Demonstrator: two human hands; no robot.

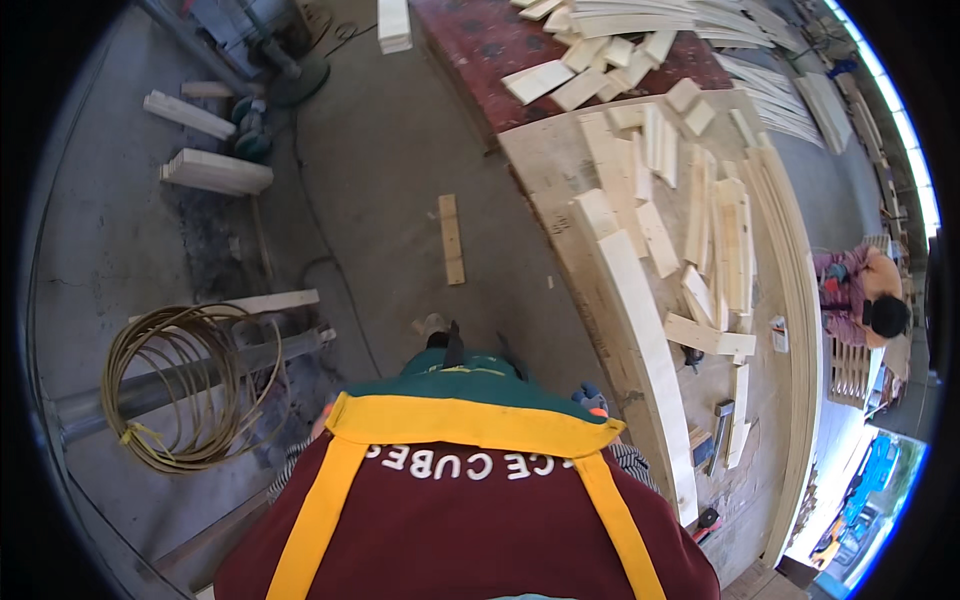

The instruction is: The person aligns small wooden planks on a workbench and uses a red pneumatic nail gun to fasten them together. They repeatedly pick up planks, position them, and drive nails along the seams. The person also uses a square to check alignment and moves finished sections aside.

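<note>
My right hand (592, 398), in a grey-blue glove with a bit of orange, shows just past the yellow edge of my apron (470, 425). It is close to the near side of the workbench (550, 190); its fingers are mostly hidden. Only a small reddish sliver of my left hand (325, 415) peeks out at the apron's other side. Whether either hand holds anything cannot be made out. Nearest my right hand, a long pale board (640, 360) lies along the bench edge. Beyond it are a hammer (720, 430) and several loose wood pieces (655, 240).
A single wooden strip (452, 240) lies on the floor ahead. To the left are a coiled hose (190, 390), a metal pipe (90, 410) and stacked boards (215, 172). More cut wood covers a red table (470, 60). Another person (865, 290) sits at far right.
</note>
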